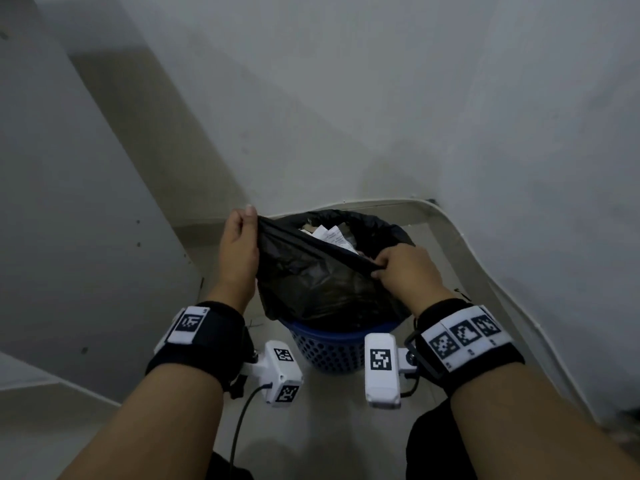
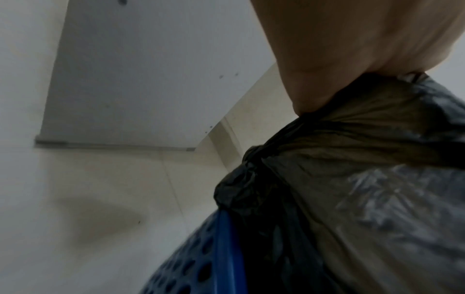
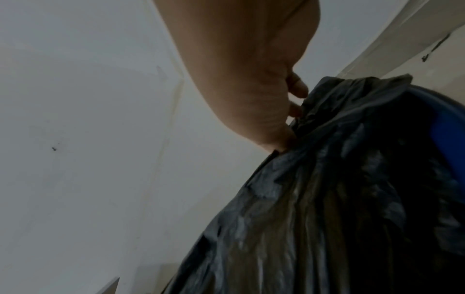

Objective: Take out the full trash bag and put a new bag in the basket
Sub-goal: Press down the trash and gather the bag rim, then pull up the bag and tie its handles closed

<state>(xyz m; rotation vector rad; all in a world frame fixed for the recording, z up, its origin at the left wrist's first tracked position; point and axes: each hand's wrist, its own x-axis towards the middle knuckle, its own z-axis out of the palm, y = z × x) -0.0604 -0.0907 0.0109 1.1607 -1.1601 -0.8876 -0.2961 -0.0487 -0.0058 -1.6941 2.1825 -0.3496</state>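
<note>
A black trash bag (image 1: 311,278) full of crumpled paper sits in a blue perforated basket (image 1: 329,351) on the floor, in a corner. My left hand (image 1: 242,233) pinches the bag's rim at the left and holds it up above the basket. The near rim, stretched taut between both hands, is gripped at the right by my right hand (image 1: 391,265). The bag's mouth is open, and white paper (image 1: 332,235) shows inside. In the left wrist view the bag (image 2: 365,179) bulges over the basket wall (image 2: 221,248). The right wrist view has the fingers (image 3: 297,89) curled on the bag (image 3: 327,199).
White walls (image 1: 346,98) close in behind and to the right of the basket. A white panel (image 1: 69,202) stands at the left. A pale tiled floor (image 1: 329,427) lies in front, and a cable (image 1: 242,420) hangs from the left wrist camera.
</note>
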